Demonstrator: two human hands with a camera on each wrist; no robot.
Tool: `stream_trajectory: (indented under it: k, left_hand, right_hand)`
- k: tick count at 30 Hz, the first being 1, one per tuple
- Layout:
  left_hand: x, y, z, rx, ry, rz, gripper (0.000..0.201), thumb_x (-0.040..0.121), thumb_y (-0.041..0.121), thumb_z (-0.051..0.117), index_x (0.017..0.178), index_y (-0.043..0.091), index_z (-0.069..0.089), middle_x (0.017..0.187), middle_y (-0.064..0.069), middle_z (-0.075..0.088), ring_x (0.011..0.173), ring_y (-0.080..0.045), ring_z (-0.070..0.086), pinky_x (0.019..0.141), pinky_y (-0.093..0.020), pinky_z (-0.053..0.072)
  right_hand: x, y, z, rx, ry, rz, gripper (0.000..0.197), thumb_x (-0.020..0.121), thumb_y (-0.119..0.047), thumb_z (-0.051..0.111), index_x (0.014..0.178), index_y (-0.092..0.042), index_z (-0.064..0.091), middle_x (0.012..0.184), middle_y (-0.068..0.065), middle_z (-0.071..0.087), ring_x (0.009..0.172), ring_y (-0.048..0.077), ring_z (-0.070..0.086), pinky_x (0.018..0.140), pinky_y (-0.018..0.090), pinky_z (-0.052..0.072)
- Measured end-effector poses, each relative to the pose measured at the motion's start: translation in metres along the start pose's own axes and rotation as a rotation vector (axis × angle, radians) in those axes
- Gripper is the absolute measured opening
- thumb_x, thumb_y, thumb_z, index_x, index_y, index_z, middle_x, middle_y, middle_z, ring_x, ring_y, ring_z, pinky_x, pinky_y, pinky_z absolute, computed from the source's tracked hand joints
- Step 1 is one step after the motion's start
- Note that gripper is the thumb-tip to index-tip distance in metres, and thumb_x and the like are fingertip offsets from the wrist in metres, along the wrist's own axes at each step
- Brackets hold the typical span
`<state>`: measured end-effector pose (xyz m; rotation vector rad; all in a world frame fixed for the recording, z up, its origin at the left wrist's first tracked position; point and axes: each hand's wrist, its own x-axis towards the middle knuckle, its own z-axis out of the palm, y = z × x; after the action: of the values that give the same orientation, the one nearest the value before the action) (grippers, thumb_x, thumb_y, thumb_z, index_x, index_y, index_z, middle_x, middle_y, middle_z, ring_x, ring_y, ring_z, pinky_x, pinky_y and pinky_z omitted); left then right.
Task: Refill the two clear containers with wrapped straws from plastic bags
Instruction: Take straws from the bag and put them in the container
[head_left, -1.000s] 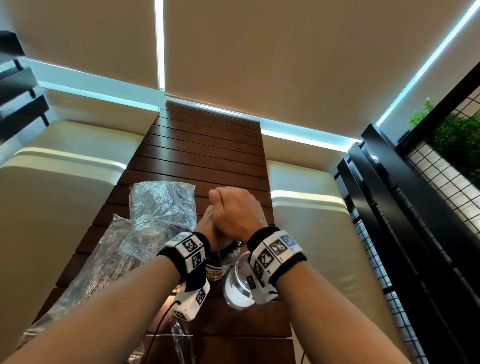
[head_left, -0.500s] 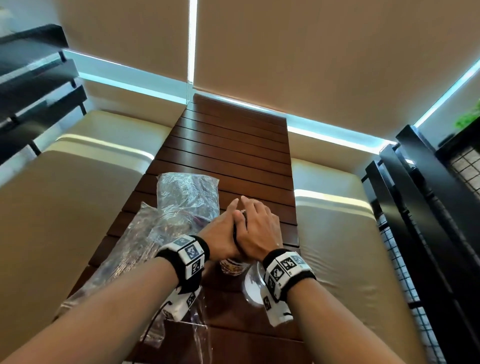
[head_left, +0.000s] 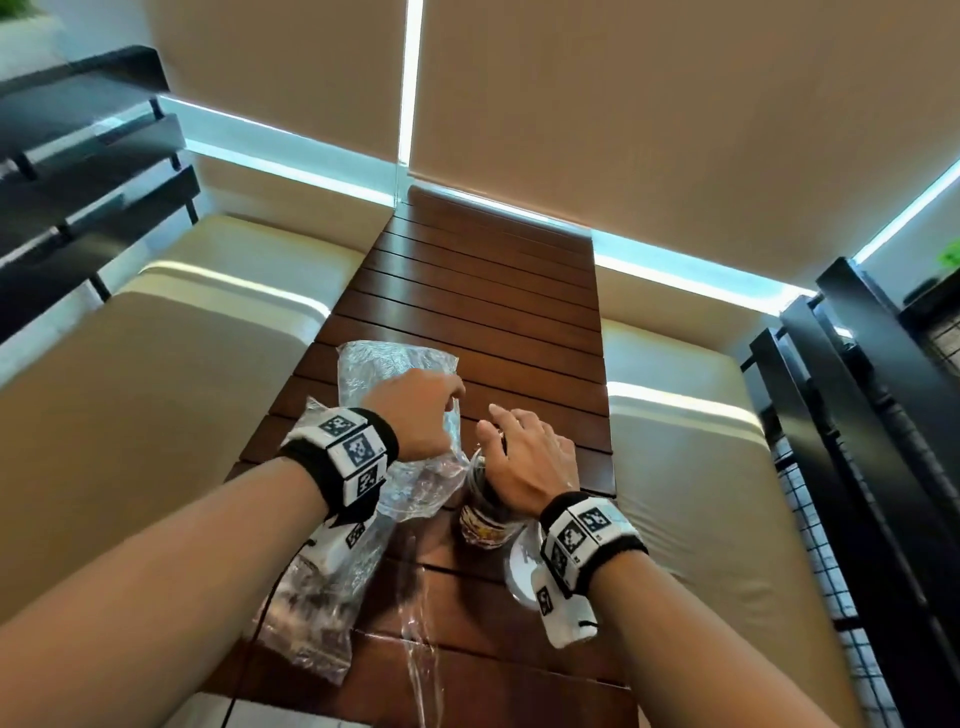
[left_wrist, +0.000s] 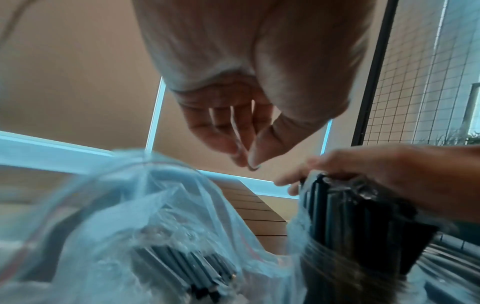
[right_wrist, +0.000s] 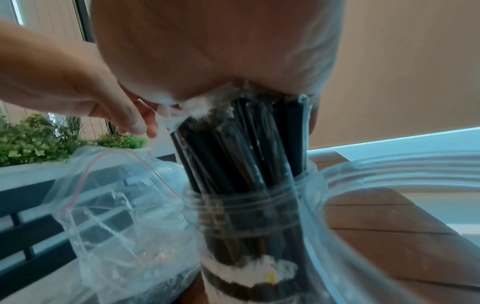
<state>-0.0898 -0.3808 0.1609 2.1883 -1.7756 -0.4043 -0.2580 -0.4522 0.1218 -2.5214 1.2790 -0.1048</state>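
Observation:
A clear labelled jar (head_left: 483, 519) (right_wrist: 246, 216) stands on the wooden table (head_left: 493, 312), packed with black wrapped straws (right_wrist: 246, 144) (left_wrist: 337, 216) that stick out above its neck. My right hand (head_left: 519, 467) (right_wrist: 207, 51) rests palm-down on the straw tops, fingers spread. My left hand (head_left: 415, 415) (left_wrist: 244, 162) hovers just left of the jar, thumb and fingers pinching a thin bit of clear film at the mouth of a plastic bag (head_left: 395, 364) (right_wrist: 116, 195). More black straws (left_wrist: 187, 263) lie in the bag. A second clear container (head_left: 519, 571) (right_wrist: 389, 164) sits beside the jar, partly hidden by my right wrist.
Another plastic bag (head_left: 322, 597) lies under my left forearm, and a loose clear strip (head_left: 421, 649) is on the near slats. Beige cushioned benches (head_left: 156, 415) (head_left: 701, 493) flank the narrow table. A black railing (head_left: 857, 415) runs along the right.
Both hands were together on top of the straws. My left hand has come off and moved left to the bag, while my right hand stays on the straws with fingers now spread.

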Motion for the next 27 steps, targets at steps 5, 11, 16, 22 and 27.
stream_trajectory:
  k: [5,11,16,22,27]
  left_hand:
    - [-0.011,-0.017,-0.007,0.426,-0.179,-0.097,0.082,0.066,0.049,0.071,0.137,0.024,0.038,0.136,-0.007,0.04,0.124,-0.029,0.043,0.097,-0.05,0.044]
    - [-0.03,-0.033,0.003,0.425,-0.193,-0.211,0.048,0.083,0.018,0.066,0.127,0.016,0.047,0.123,-0.009,0.049,0.109,-0.031,0.058,0.084,-0.044,0.05]
    - [-0.032,-0.037,-0.006,0.346,-0.162,-0.241,0.023,0.093,0.009,0.045,0.112,0.011,0.059,0.112,-0.012,0.063,0.102,-0.032,0.063,0.082,-0.04,0.05]
    - [-0.035,-0.033,-0.026,0.245,-0.089,-0.228,0.019,0.09,0.005,0.044,0.105,0.011,0.056,0.107,-0.015,0.062,0.097,-0.035,0.063,0.071,-0.037,0.045]
    - [-0.044,-0.032,-0.041,0.237,-0.076,-0.18,0.028,0.092,0.003,0.042,0.113,0.014,0.056,0.109,-0.012,0.062,0.096,-0.029,0.061,0.074,-0.035,0.047]
  right_hand:
    - [0.001,-0.005,0.002,-0.039,0.003,0.052,0.049,0.1,-0.042,0.023,0.146,-0.035,0.038,0.149,0.0,0.042,0.134,0.022,0.041,0.11,0.049,0.026]
    - [-0.007,-0.028,-0.014,-0.153,0.311,-0.12,0.037,0.094,-0.041,0.038,0.125,-0.027,0.054,0.131,0.002,0.052,0.122,0.021,0.045,0.104,0.044,0.032]
    - [-0.014,-0.082,-0.002,-0.197,-0.16,-0.476,0.02,0.087,-0.016,0.049,0.094,-0.015,0.067,0.091,0.001,0.066,0.08,0.019,0.061,0.079,0.039,0.056]
    - [0.005,-0.104,0.037,-0.057,-0.324,-0.259,0.039,0.084,-0.002,0.048,0.122,-0.001,0.057,0.124,0.017,0.058,0.116,0.034,0.055,0.096,0.043,0.048]
    - [0.037,-0.096,0.079,-0.124,-0.425,-0.086,0.041,0.095,-0.025,0.05,0.133,-0.01,0.047,0.128,0.007,0.055,0.109,0.031,0.059,0.087,0.035,0.047]
